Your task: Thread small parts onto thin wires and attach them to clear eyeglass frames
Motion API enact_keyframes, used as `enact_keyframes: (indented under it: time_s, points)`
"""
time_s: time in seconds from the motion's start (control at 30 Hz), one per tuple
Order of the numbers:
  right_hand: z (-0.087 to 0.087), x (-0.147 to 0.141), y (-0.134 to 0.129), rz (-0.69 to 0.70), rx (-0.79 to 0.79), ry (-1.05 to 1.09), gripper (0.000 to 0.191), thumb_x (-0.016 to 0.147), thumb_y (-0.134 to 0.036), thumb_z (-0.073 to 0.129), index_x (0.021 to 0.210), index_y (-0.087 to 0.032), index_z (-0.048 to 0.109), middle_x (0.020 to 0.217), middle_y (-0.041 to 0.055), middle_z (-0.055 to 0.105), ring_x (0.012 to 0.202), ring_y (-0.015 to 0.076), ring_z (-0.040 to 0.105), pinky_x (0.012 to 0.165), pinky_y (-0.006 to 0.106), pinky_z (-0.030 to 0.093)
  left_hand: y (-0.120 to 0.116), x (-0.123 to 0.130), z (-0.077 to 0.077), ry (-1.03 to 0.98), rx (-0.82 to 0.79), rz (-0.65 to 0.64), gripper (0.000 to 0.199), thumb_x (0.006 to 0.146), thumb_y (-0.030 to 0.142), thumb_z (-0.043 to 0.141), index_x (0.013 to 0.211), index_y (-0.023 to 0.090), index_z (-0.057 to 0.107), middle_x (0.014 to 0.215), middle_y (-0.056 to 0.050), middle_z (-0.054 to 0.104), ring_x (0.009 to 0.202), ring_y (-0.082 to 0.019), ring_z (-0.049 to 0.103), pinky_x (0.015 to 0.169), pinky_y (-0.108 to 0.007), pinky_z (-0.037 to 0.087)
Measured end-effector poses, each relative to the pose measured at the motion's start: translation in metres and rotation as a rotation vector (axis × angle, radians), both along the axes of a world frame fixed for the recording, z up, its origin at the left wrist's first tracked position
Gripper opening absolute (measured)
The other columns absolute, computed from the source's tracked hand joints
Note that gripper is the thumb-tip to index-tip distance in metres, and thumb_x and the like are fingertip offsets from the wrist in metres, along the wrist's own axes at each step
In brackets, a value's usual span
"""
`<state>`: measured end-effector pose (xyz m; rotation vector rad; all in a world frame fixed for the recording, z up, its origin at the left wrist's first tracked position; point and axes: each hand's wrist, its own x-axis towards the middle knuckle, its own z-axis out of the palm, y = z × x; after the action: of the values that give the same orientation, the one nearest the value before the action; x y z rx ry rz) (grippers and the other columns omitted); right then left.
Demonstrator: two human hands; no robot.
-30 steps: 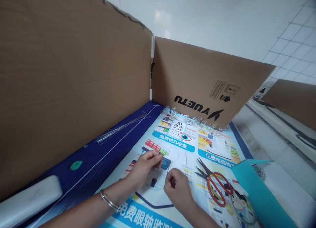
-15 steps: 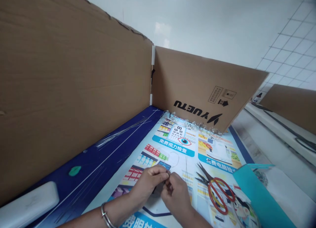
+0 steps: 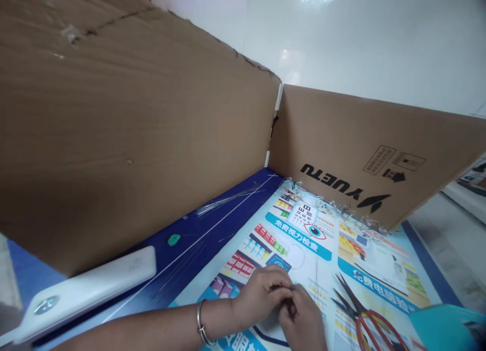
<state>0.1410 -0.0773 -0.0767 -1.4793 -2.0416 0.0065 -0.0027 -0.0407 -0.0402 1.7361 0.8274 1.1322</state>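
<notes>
While both curl, left grip (image 3: 261,296) touches right grip (image 3: 305,320)

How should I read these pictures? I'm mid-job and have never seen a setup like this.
There is no machine here: you see a person's bare left hand and right hand. Every picture comes from one camera worn on the head, looking forward and down.

Beneath the hands lies a printed poster. Scissors with red handles lie to the right, near something teal. To the left are thin clear strands, a green blob and a long white object. Cardboard panels stand around.

The fingertips meet, pinched; anything between them is too small to make out.
</notes>
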Motion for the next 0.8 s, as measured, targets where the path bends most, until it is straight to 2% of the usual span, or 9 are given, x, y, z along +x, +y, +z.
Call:
enact_keyframes:
  time_s: [0.13,0.27,0.47,0.53,0.63,0.7,0.8]
  points:
    - [0.0,0.002,-0.003,-0.003,0.0,-0.033,0.01,0.072,-0.012,0.044,0.066,-0.02,0.046,0.063,0.0001,0.051,0.057,0.013,0.05,0.051,0.022,0.036,-0.003,-0.001,-0.002,0.047,0.01,-0.005,0.012,0.075,0.011,0.059,0.076,0.017,0.069,0.076,-0.003,0.067,0.075,-0.013,0.059,0.071,-0.022,0.045]
    - [0.011,0.003,-0.007,-0.013,-0.088,-0.001,0.011,0.074,-0.014,0.045,0.064,-0.02,0.045,0.062,-0.0008,0.05,0.056,0.0123,0.049,0.051,0.022,0.034,-0.002,-0.001,0.0,0.083,-0.043,-0.004,0.012,0.076,0.013,0.056,0.075,0.017,0.068,0.076,-0.003,0.066,0.072,-0.013,0.058,0.069,-0.021,0.043]
    - [0.035,0.009,-0.01,-0.023,-0.176,0.257,0.012,0.079,-0.017,0.044,0.068,-0.019,0.047,0.065,-0.0002,0.049,0.059,0.0119,0.048,0.055,0.023,0.038,-0.001,0.001,0.002,0.102,-0.163,-0.071,0.013,0.077,0.018,0.053,0.074,0.016,0.065,0.071,-0.002,0.063,0.068,-0.014,0.056,0.064,-0.022,0.042]
    - [0.04,0.01,-0.01,0.017,-0.161,0.361,0.009,0.082,-0.017,0.043,0.08,-0.018,0.052,0.072,0.0016,0.051,0.065,0.0125,0.05,0.059,0.023,0.041,-0.001,0.002,0.003,0.1,-0.208,-0.081,0.014,0.078,0.019,0.051,0.073,0.016,0.064,0.068,-0.001,0.062,0.065,-0.013,0.055,0.062,-0.021,0.041]
    - [0.043,0.01,-0.011,0.121,-0.107,0.404,0.021,0.083,-0.016,0.045,0.102,-0.018,0.053,0.078,0.0035,0.053,0.071,0.0137,0.052,0.062,0.024,0.044,-0.003,0.004,0.005,0.115,-0.246,-0.093,0.015,0.076,0.017,0.049,0.069,0.016,0.062,0.066,-0.001,0.06,0.064,-0.013,0.053,0.061,-0.021,0.04]
    - [0.042,0.008,-0.011,0.172,-0.049,0.413,0.024,0.084,-0.016,0.046,0.105,-0.019,0.055,0.076,0.003,0.053,0.069,0.0138,0.053,0.06,0.024,0.045,-0.005,0.005,0.006,0.133,-0.253,-0.077,0.014,0.074,0.015,0.05,0.065,0.016,0.06,0.064,0.0,0.059,0.063,-0.013,0.052,0.06,-0.021,0.039]
    - [0.037,0.005,-0.01,0.176,0.062,0.474,0.025,0.084,-0.017,0.047,0.105,-0.023,0.058,0.074,0.0024,0.053,0.066,0.0134,0.054,0.057,0.024,0.045,-0.007,0.005,0.006,0.147,-0.219,-0.065,0.013,0.074,0.016,0.05,0.066,0.016,0.061,0.065,-0.001,0.061,0.065,-0.013,0.053,0.062,-0.021,0.039]
